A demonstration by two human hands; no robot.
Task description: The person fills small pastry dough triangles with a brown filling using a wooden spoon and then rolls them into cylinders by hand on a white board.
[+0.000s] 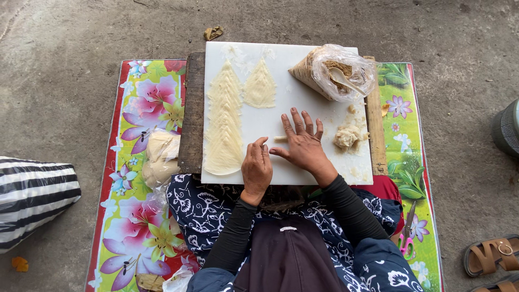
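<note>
Right hand (304,145), fingers spread flat, rolls a small dough strip (280,139) beside the loosely curled left hand (256,168); finished dough sheets (224,121) lie beyond it, a dough lump (346,136) waits right.

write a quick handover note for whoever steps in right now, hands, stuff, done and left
Left hand: curled loosely on the white cutting board, holding nothing visible.
Right hand: flat, fingers spread, pressing a small pale dough roll on the board.
Done: a long row of overlapping pale folded dough triangles, plus a single one beside it.
Left: the lump of raw dough by the right hand; the clear plastic bag of brown filling with a spoon lies open at the board's far right corner.
</note>
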